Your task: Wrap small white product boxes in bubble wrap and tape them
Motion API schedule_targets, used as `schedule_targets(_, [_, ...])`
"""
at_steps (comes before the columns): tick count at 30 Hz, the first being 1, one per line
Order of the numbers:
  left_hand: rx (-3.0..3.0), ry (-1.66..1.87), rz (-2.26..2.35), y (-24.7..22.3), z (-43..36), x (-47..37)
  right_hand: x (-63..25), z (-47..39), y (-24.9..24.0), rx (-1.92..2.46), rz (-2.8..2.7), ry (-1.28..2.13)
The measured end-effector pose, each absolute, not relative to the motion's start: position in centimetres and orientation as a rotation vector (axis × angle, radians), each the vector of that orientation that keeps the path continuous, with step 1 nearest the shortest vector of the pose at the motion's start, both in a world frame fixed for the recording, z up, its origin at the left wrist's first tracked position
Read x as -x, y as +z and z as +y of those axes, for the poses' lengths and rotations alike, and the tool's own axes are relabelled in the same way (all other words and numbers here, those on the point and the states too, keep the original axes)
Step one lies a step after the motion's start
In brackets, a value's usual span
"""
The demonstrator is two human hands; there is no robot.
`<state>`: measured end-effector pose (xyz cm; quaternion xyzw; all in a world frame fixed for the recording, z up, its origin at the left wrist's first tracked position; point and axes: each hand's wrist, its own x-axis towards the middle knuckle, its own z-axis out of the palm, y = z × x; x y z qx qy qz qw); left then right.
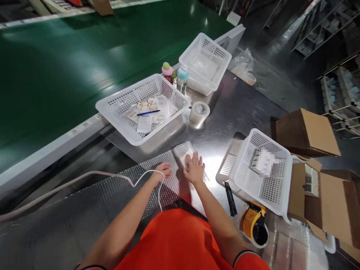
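A long strip of clear bubble wrap (112, 191) runs across the metal table from the lower left, ending in a folded, layered part (181, 150) before me. My right hand (195, 168) lies on that layered part with fingers spread. Just left of it, my left hand (162, 172) is over the strip, its fingers curled together; what they hold, if anything, is hidden. A white cord (146, 172) crosses by my left wrist. Whether anything lies inside the folded wrap, I cannot make out.
A white basket (135, 139) holds papers and a blue pen (148, 112). Near it stand a tape roll (199, 114), two bottles and another basket (205, 62). Rightward are a basket (239, 161), a black cutter (230, 198), a yellow tape dispenser (251, 221) and cardboard boxes (320, 131). Beyond lies a green conveyor (70, 67).
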<state>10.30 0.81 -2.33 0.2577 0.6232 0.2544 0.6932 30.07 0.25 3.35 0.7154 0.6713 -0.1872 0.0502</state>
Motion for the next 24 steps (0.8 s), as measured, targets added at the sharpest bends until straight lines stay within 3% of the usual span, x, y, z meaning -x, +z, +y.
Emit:
schedule_targets(6, [-1.466,0.299,1.438,-2.1,1.6,-11.4,-34.4,2.1,2.8,-2.249,2.003,-0.516])
schedule_targets(12, [-2.156,-0.376,1.434,-1.8,0.0,-10.9,-35.1,2.2,2.9,-2.261,2.106,-0.587])
schedule_targets(17, [-2.257,-0.221,1.507,-1.1,0.0,-11.6,-39.6,-6.5,3.5,-2.634,2.11,-0.567])
schedule_targets(21, [-2.366,-0.161,1.483,-1.0,1.0,-12.5,-44.6,-16.4,2.1,-2.957,1.55,-0.312])
schedule_targets(24, [-2.359,-0.231,1.498,-1.7,2.0,-12.5,-47.7,-19.5,1.2,-2.932,1.221,-0.238])
